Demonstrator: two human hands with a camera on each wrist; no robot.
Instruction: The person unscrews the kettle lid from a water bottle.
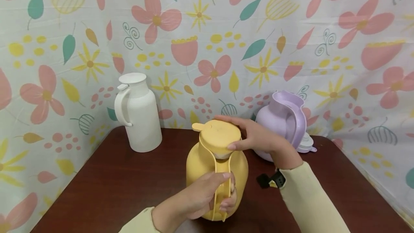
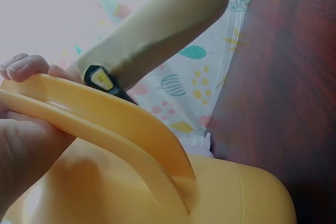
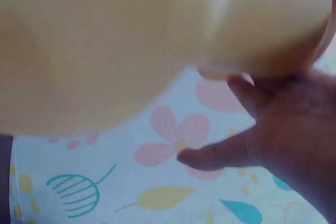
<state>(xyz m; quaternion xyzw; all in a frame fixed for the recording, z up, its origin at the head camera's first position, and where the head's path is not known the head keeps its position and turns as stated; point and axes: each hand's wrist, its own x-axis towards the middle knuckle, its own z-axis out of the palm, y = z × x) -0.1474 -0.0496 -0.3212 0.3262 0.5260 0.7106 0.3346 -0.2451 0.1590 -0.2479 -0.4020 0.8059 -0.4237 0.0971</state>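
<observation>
A yellow vacuum jug (image 1: 194, 164) stands near the middle of the table, its handle facing the camera. My left hand (image 1: 207, 193) grips that handle (image 2: 121, 124), fingers wrapped round it. On the jug's mouth sits a round yellow lid (image 1: 221, 136) with a tab pointing left; a pale band shows beneath its rim. My right hand (image 1: 255, 136) holds the lid from the right, thumb at the front and fingers at the far edge. In the right wrist view, the jug's blurred body fills the upper part and the thumb (image 3: 220, 156) stretches out below it.
A white jug (image 1: 142, 118) stands at the back left of the dark table (image 1: 136, 182). At the back right is a lilac jug (image 1: 275, 121), partly behind my right arm, with a white and lilac lid (image 1: 305, 143) beside it. A flowered cloth (image 1: 207, 46) hangs behind.
</observation>
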